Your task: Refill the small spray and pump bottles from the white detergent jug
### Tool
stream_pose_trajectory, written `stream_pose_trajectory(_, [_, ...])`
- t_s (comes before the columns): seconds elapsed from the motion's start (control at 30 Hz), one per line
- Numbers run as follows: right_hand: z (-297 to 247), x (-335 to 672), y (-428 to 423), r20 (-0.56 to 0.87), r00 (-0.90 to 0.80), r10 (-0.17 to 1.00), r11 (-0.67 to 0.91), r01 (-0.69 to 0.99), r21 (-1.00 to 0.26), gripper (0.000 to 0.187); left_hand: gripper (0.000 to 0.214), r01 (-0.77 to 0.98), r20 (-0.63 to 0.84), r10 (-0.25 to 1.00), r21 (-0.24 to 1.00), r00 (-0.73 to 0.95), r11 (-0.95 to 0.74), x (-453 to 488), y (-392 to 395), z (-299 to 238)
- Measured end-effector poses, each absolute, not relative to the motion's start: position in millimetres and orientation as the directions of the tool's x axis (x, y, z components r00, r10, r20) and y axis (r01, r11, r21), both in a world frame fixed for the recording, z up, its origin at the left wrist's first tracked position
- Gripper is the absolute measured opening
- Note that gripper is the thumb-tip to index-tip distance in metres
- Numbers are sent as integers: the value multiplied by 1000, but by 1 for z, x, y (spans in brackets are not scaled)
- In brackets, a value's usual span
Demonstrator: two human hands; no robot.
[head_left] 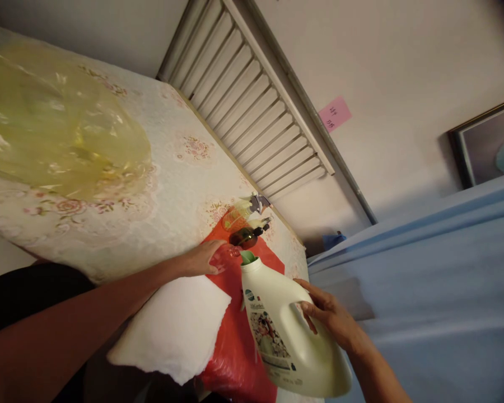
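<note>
Right of centre, low in the frame, a large, glossy, pale-green plastic jug [296, 344] slants, its green spout [247, 257] near the centre (a flowery label [269, 336] marks its front), gripped by the right hand [330, 312]. The left hand [199, 258] holds a small see-through bottle [224, 258], ridged at the neck, just beside that spout.

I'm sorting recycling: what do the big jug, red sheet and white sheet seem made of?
Big jug: probably opaque plastic, smooth and satiny, with a moulded-in handle and soft highlights.
Red sheet: likely thin plastic film, slightly glossy, judging by its shiny wrinkles.
White sheet: matte, perhaps paper towel, since its edge looks ragged, though soft cloth is possible.
</note>
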State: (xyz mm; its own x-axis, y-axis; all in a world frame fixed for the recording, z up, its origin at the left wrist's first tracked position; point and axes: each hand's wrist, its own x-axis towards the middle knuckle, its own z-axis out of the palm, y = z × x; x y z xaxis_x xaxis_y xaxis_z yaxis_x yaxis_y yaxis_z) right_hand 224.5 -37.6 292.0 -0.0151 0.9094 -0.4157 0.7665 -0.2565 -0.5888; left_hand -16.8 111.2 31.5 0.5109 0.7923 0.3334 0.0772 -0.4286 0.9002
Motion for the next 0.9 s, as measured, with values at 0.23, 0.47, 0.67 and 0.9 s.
stream_pose_trajectory(0.23, [293,224,-38,-422,-26,906,-248,776,-579,67,68,79,314,796,909,518,-410,-16,114,29])
stream_pose_trajectory(0.47, [292,228,-38,-417,-21,909,-252,768,-588,70,74,72,322,800,909,506,-411,-13,117,20])
stream_pose_trajectory(0.67, [290,232,-37,-412,-25,911,-246,769,-590,66,75,64,315,804,915,504,-398,-12,118,19])
stream_pose_trajectory(0.9, [291,230,-37,-422,-28,906,-249,772,-585,67,71,72,316,808,913,497,-402,-13,117,21])
